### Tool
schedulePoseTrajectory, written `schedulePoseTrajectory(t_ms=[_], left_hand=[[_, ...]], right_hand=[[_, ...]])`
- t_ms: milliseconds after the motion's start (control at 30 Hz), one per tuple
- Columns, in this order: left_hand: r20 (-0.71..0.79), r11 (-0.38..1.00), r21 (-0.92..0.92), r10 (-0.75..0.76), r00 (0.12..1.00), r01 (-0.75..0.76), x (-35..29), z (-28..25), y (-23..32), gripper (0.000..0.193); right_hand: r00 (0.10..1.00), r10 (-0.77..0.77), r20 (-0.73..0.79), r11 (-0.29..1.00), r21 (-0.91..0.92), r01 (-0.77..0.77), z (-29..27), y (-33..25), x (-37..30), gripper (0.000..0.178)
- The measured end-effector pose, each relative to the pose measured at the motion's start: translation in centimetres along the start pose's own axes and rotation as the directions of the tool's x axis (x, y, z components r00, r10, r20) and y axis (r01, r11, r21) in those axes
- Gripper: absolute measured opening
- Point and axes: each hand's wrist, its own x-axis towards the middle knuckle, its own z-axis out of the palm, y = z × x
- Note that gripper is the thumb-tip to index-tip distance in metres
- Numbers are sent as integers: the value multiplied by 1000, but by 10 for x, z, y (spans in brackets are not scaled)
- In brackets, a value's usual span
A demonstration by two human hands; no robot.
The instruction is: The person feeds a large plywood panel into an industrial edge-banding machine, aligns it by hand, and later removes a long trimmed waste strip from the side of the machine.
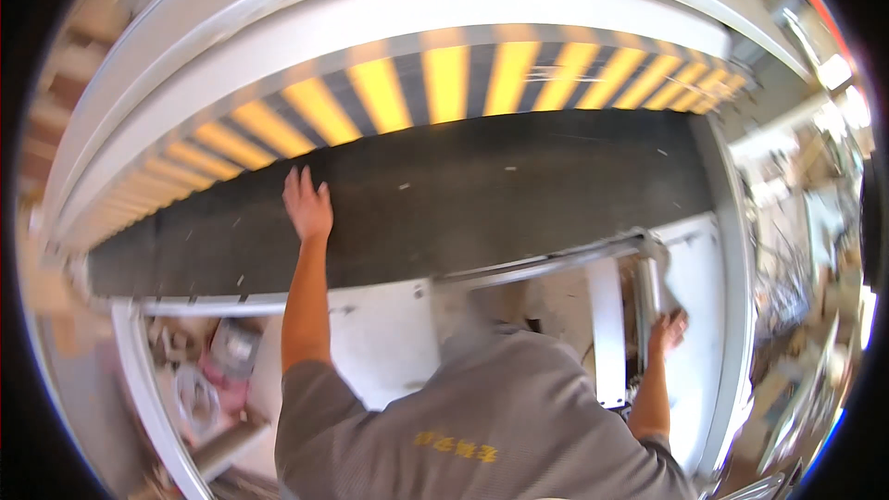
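The left hand (308, 208) reaches forward on an outstretched arm, fingers spread, nothing visibly held, over a dark flat surface (556, 176). A yellow-and-black striped beam (448, 83) crosses just beyond it. The right hand (669, 331) curls before a white panel (699, 296) (whether it grips anything, I cannot tell). Behind the left hand sits a translucent container (234, 349), contents unclear.

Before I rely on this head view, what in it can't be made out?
All in the head view:
Right hand: small and blurred, so whether it grips anything is unclear.
Left hand: seen from above with slight blur, so contact with the dark surface can't be judged.
Dark surface's far edge: hidden by the striped panel.
Clutter at right: too blurred to identify.
Grey-brown shirt: cut off by the lower edge.
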Motion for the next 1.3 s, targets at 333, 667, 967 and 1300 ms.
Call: schedulePoseTrajectory(t_ms=[333, 667, 967, 1300], left_hand=[[125, 951, -166, 284, 951, -262, -7, 49, 161, 56], [100, 912, -156, 396, 913, -379, -26, 57, 240, 58], [170, 931, -88, 365, 915, -355, -43, 57, 275, 55], [223, 970, 51, 220, 950, -237, -15, 82, 277, 65]], right_hand=[[996, 47, 70, 952, 299, -66, -47, -17, -9, 76], [997, -47, -55, 939, 337, 63, -54, 17, 24, 67], [987, -2, -162, 884, 462, 78, -65, 14, 17, 59], [988, 14, -154, 888, 456, 59, -61, 6, 15, 61]])
